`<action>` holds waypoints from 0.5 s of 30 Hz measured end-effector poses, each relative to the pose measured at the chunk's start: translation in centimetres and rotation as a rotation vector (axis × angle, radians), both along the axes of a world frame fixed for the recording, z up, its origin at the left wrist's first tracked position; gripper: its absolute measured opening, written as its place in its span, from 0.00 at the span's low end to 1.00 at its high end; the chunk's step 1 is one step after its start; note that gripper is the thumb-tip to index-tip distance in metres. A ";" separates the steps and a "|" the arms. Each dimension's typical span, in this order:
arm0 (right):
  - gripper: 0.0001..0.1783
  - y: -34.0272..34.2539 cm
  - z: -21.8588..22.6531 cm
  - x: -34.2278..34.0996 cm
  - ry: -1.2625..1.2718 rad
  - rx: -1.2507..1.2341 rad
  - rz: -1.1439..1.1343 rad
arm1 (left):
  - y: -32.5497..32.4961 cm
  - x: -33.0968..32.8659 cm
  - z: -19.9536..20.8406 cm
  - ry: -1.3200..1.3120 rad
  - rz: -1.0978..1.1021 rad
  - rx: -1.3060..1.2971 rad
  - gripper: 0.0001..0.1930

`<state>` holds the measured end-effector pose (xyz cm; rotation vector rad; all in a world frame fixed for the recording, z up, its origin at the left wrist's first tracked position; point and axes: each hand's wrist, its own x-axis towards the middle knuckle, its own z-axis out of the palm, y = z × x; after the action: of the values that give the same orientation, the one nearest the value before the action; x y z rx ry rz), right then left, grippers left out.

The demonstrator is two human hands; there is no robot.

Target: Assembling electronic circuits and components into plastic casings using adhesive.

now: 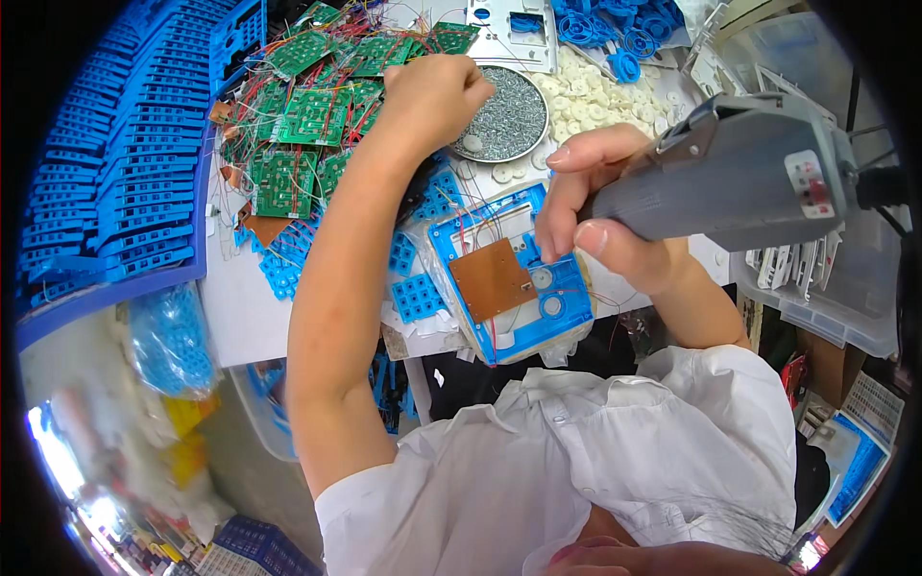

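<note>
My right hand is wrapped round the front end of a grey powered screwdriver, held above a blue plastic housing. The tip of the tool is hidden behind my fingers. A brown circuit board lies in the housing, with thin wires running from it. My left hand is stretched out at the left rim of a round dish of small metal screws. Its fingers are curled closed, and whatever they pinch is hidden.
Green circuit boards with tangled wires are heaped at the far left. White plastic discs and blue round parts lie beyond the dish. Blue keypad pieces sit beside the housing. A blue crate of stacked blue parts stands left, a clear bin right.
</note>
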<state>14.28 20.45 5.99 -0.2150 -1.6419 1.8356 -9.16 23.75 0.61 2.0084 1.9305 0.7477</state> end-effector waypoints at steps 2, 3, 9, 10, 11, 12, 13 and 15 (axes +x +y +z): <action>0.26 -0.5 -0.4 0.5 -0.002 0.012 0.061 | -3.7 0.6 3.4 -0.370 -0.041 -0.110 0.10; 0.26 -0.8 -1.0 0.7 0.004 0.058 0.106 | -6.3 0.7 3.9 -0.409 -0.069 -0.077 0.08; 0.22 -4.0 -3.6 0.7 0.120 0.043 0.238 | -19.0 5.2 0.1 -0.151 -0.114 0.051 0.07; 0.21 -4.2 -4.0 0.5 0.134 0.039 0.240 | -20.1 6.0 -0.8 -0.125 -0.104 0.088 0.06; 0.21 -4.4 -4.5 0.4 0.147 0.036 0.241 | -20.6 6.4 -1.5 -0.098 -0.096 0.125 0.06; 0.21 -4.6 -4.8 0.2 0.160 0.034 0.240 | -20.8 6.5 -2.0 -0.081 -0.076 0.138 0.06; 0.21 -4.9 -4.8 -0.1 0.164 0.033 0.236 | -21.1 6.6 -2.4 -0.063 -0.055 0.150 0.07; 0.20 -5.5 -4.7 -0.5 0.173 0.033 0.226 | -21.4 6.7 -2.7 -0.049 -0.032 0.161 0.07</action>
<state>13.83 14.99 1.25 0.1468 -1.6267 1.9304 -2.44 2.39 -2.06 2.0865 1.8601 0.9627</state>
